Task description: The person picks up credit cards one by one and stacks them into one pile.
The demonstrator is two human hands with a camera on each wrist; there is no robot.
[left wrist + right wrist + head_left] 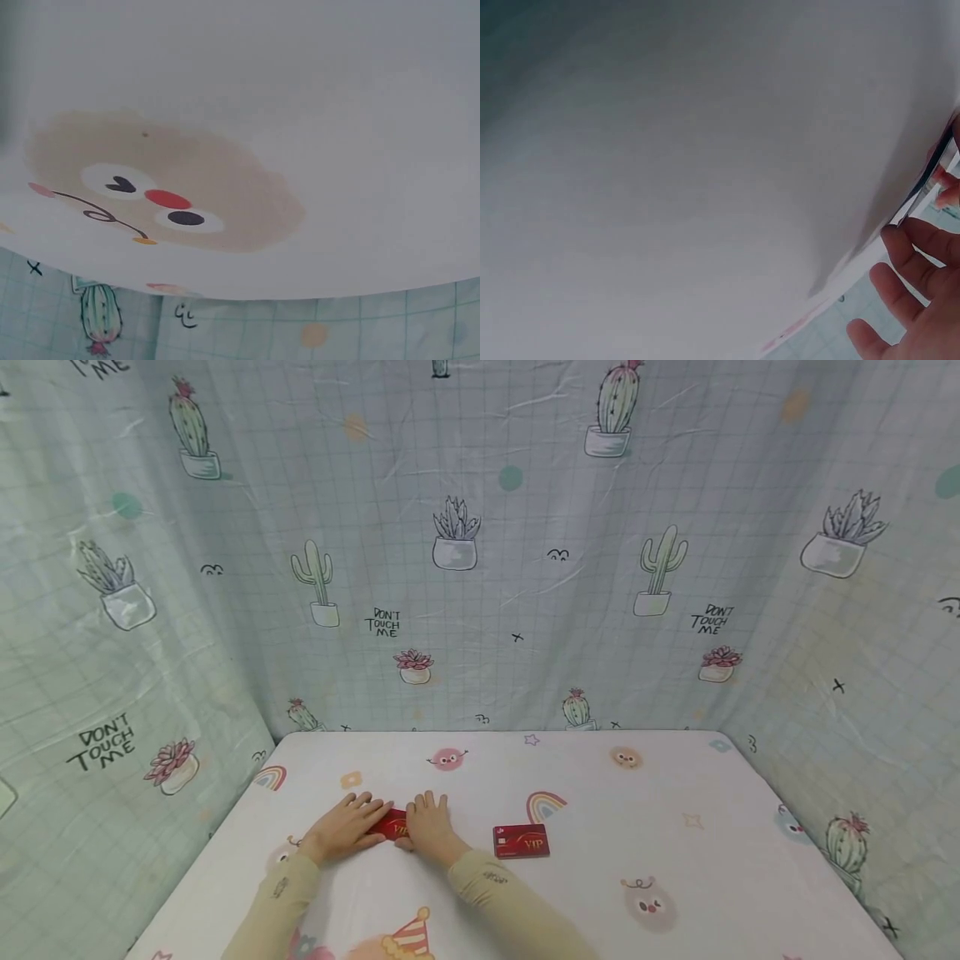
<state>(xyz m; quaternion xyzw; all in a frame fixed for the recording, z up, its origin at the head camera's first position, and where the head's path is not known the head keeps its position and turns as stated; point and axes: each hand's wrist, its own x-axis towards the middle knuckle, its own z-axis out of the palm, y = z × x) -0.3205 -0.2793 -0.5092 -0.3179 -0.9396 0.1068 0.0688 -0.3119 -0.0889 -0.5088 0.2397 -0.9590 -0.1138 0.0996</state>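
Note:
A red card (392, 824) with gold "VIP" lettering lies between my two hands over the left part of the table. My left hand (345, 828) holds its left end, index finger along the far edge and thumb near the front. At the right end my right hand (432, 828) pinches the card between thumb and fingers. In the right wrist view the card (930, 169) shows as a thin dark edge above a shadow, with the right hand (922, 300) at its end. The left wrist view shows neither hand. Right of my hands lies another red VIP card (521, 842), flat, with a chip.
The white table (600, 893) carries printed cartoon faces, rainbows and stars. A pale curtain (495, 593) with cactus prints hangs behind the table and along both sides.

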